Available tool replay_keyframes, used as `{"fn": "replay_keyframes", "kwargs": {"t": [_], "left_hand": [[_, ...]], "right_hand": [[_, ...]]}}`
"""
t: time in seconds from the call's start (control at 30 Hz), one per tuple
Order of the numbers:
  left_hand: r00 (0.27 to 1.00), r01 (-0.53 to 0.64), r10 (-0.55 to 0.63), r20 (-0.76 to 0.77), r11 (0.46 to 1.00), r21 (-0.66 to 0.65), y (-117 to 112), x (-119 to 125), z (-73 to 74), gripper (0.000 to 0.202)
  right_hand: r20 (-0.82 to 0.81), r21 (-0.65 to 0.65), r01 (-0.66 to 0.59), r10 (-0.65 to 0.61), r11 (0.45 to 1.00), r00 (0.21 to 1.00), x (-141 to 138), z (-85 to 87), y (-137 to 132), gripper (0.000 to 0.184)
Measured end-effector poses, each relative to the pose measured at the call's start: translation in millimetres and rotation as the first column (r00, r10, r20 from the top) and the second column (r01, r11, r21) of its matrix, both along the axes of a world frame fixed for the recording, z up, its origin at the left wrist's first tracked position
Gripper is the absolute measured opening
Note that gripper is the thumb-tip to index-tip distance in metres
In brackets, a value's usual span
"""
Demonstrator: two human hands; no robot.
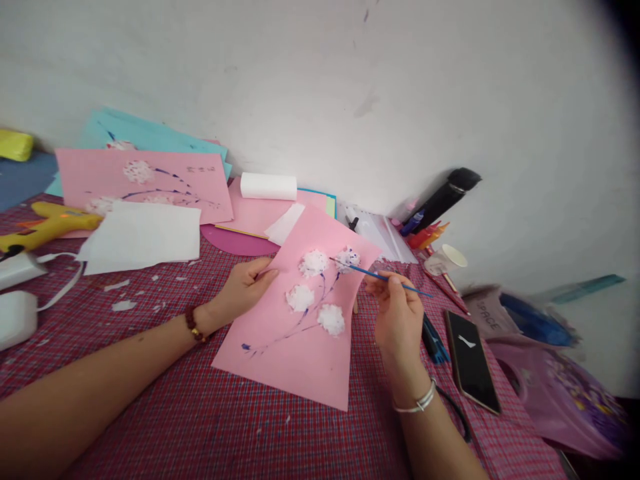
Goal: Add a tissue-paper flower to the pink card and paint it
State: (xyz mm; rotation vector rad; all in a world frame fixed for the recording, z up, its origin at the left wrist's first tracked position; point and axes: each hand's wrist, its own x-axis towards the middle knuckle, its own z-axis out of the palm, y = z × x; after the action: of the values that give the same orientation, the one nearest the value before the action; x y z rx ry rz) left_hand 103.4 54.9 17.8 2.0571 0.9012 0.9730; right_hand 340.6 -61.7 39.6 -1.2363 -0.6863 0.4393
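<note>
A sheet of pink paper is tilted up off the table, bearing several white ruffled flowers and painted blue stems. My left hand pinches its left edge between thumb and fingers. In my right hand is a thin blue paintbrush, gripped like a pen. The brush tip is over the upper flowers; whether it touches the paper I cannot tell. On the upper right flower there are dark blue specks.
Left lie a pink flower picture, white sheets, a yellow glue gun and a white plug with cord. Behind is a white paper roll. Right are a paper cup, paint tubes and a phone.
</note>
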Motion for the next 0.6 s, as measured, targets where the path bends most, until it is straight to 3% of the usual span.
{"fn": "replay_keyframes", "kwargs": {"t": [0.2,0.37,0.6], "left_hand": [[1.000,-0.003,0.003,0.002,1.000,0.006,0.1,-0.3,-0.1,0.028],[1.000,0.005,-0.005,0.002,1.000,-0.006,0.0,0.1,0.4,0.028],[1.000,-0.007,0.007,-0.014,1.000,-0.007,-0.7,-0.3,-0.4,0.029]], "right_hand": [[0.011,-0.008,-0.089,0.089,0.996,0.996,-2.1,-0.5,0.9,0.021],[-0.042,0.020,-0.015,0.016,1.000,0.999,0.5,-1.0,0.7,0.014],[-0.018,-0.006,-0.061,0.061,0.998,0.998,-1.9,-0.6,0.5,0.019]]}}
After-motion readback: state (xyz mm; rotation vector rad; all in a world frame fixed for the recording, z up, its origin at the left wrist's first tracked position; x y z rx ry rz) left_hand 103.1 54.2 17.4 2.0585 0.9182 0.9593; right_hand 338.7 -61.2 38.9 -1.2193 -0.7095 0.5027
